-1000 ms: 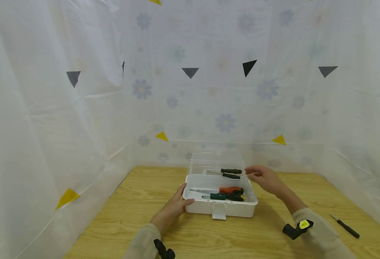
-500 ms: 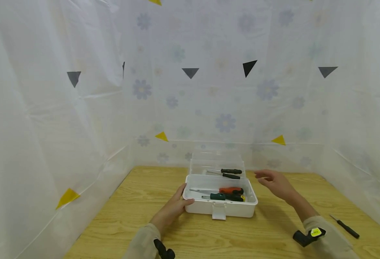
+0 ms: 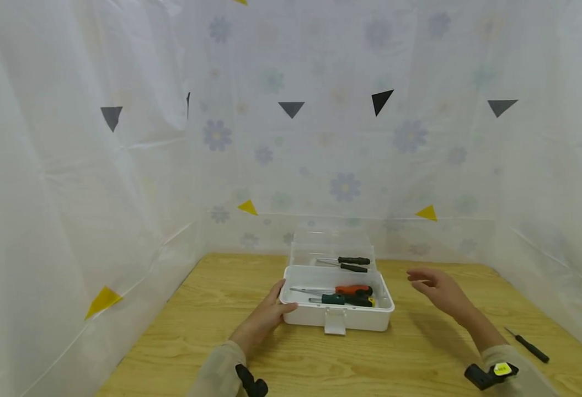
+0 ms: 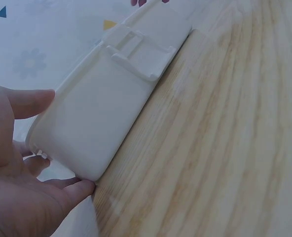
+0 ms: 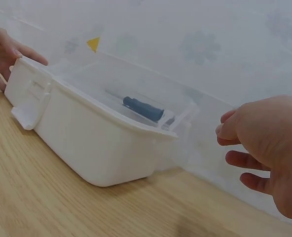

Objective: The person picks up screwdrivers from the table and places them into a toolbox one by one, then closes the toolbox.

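Observation:
A white plastic box (image 3: pixel 355 320) stands open on the wooden table (image 3: pixel 291 358), its clear lid (image 3: pixel 330 242) tipped up at the back. An orange-handled screwdriver (image 3: pixel 352 289) and a green one (image 3: pixel 340 300) lie inside it. Two black-handled screwdrivers (image 3: pixel 354 261) show through the lid. My left hand (image 3: pixel 271 309) rests against the box's left front corner, thumb on the front wall (image 4: pixel 96 123) and straight fingers along the end wall. My right hand (image 3: pixel 434 286) hovers empty to the right of the box, fingers relaxed and spread (image 5: pixel 269 143).
A small black screwdriver (image 3: pixel 528 345) lies on the table at the far right, beyond my right forearm. The box's front latch (image 3: pixel 334 325) hangs down. White flowered sheeting (image 3: pixel 122 193) walls in the table on three sides.
My right hand has drawn back from the open lid's right edge, moving right and toward me, and has sunk lower. The left hand and the box have stayed put.

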